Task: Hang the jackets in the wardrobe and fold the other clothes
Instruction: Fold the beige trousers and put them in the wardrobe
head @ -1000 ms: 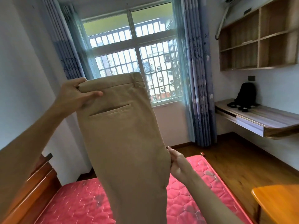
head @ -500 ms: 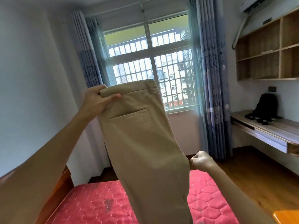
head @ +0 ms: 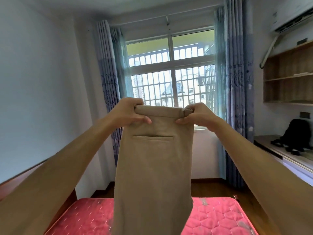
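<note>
A pair of beige trousers point(head: 155, 170) hangs straight down in front of me, folded lengthwise, back pocket facing me. My left hand point(head: 129, 111) grips the left end of the waistband, fingers curled over it. At the waistband's right end my right hand point(head: 198, 114) pinches the fabric by a belt loop. Both arms are stretched out at about chest height. The trouser legs drop out of view at the bottom, over the bed.
A pink quilted mattress point(head: 220, 217) lies below, with a wooden bed frame point(head: 10, 185) at the left. A barred window point(head: 171, 78) with blue curtains is ahead. On the right, a wall desk point(head: 286, 156) carries a black backpack point(head: 294, 136), under wooden shelves point(head: 288, 78).
My right hand has come up from the trousers' lower edge and taken hold of the waistband's right end. The trousers now hang level and centred; my view has shifted left and up.
</note>
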A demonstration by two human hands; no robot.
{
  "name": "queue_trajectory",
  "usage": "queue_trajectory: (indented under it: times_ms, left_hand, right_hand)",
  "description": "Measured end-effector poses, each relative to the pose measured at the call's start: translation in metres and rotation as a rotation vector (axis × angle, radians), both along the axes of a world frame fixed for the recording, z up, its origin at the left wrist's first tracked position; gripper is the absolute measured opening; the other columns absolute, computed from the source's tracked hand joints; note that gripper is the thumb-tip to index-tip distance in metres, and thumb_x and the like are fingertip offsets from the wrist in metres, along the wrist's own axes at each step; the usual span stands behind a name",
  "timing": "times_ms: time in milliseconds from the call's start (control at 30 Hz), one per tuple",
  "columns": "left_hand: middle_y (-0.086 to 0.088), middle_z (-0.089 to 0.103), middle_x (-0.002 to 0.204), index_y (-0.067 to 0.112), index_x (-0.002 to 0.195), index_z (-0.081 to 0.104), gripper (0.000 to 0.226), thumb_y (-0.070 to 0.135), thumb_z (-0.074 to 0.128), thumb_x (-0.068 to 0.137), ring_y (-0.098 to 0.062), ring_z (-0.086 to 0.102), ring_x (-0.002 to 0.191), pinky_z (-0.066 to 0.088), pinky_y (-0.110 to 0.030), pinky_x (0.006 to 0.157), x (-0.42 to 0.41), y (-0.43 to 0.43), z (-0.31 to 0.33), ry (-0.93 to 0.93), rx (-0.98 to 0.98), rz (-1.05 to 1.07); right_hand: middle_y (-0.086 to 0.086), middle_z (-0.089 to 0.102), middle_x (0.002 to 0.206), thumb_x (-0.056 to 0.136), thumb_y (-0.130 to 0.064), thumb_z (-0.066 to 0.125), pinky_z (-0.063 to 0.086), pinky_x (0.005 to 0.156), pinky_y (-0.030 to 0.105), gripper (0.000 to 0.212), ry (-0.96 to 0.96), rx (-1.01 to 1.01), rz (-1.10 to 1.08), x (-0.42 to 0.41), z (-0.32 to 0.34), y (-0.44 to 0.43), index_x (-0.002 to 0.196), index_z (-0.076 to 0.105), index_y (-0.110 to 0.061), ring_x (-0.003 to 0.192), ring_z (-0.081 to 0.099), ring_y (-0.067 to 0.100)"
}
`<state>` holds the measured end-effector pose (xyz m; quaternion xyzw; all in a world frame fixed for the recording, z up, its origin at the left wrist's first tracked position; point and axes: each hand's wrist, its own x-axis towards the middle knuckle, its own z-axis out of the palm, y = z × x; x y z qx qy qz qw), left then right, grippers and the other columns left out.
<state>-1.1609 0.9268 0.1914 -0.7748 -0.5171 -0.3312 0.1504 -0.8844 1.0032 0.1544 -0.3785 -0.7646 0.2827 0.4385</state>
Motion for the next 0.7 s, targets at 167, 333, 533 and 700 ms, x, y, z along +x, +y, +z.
queue_trajectory:
  times_ms: [167, 333, 533, 700]
  left_hand:
    - [0.005, 0.063, 0.079, 0.022, 0.084, 0.064, 0.055, 0.069, 0.078, 0.060, -0.019, 0.061, 0.082, 0.055, -0.042, 0.074, -0.019, 0.046, -0.005, 0.313, -0.048, 0.317]
    - [-0.006, 0.066, 0.086, 0.011, 0.088, 0.066, 0.047, 0.052, 0.082, 0.070, -0.029, 0.064, 0.088, 0.055, -0.043, 0.074, -0.053, 0.096, 0.000, 0.181, 0.142, 0.432]
    - [-0.010, 0.064, 0.098, 0.010, 0.097, 0.064, 0.024, 0.030, 0.072, 0.087, -0.032, 0.063, 0.090, 0.042, -0.038, 0.069, -0.070, 0.103, 0.031, 0.044, 0.476, 0.399]
    - [0.001, 0.056, 0.083, 0.013, 0.091, 0.060, 0.049, 0.059, 0.072, 0.079, -0.018, 0.051, 0.083, 0.035, -0.033, 0.065, -0.076, 0.081, 0.005, 0.027, 0.378, 0.152]
  right_hand:
    - [-0.003, 0.045, 0.058, 0.066, -0.019, 0.088, 0.032, 0.050, 0.026, 0.043, -0.202, 0.127, -0.178, -0.052, -0.001, 0.049, 0.054, 0.047, -0.016, 0.057, 0.044, 0.012]
    - [0.008, 0.066, 0.073, 0.076, 0.002, 0.062, 0.049, 0.065, 0.028, 0.019, -0.056, 0.327, -0.325, -0.096, 0.012, 0.090, 0.068, 0.069, -0.014, 0.075, 0.061, 0.022]
    - [0.009, 0.070, 0.074, 0.071, 0.002, 0.057, 0.048, 0.067, 0.034, 0.016, 0.027, 0.664, -0.337, -0.101, 0.052, 0.083, 0.076, 0.071, -0.006, 0.078, 0.065, 0.026]
    - [0.009, 0.072, 0.079, 0.074, 0.001, 0.055, 0.040, 0.063, 0.026, 0.020, -0.048, 0.696, -0.357, -0.086, 0.031, 0.052, 0.083, 0.073, -0.005, 0.079, 0.064, 0.026]
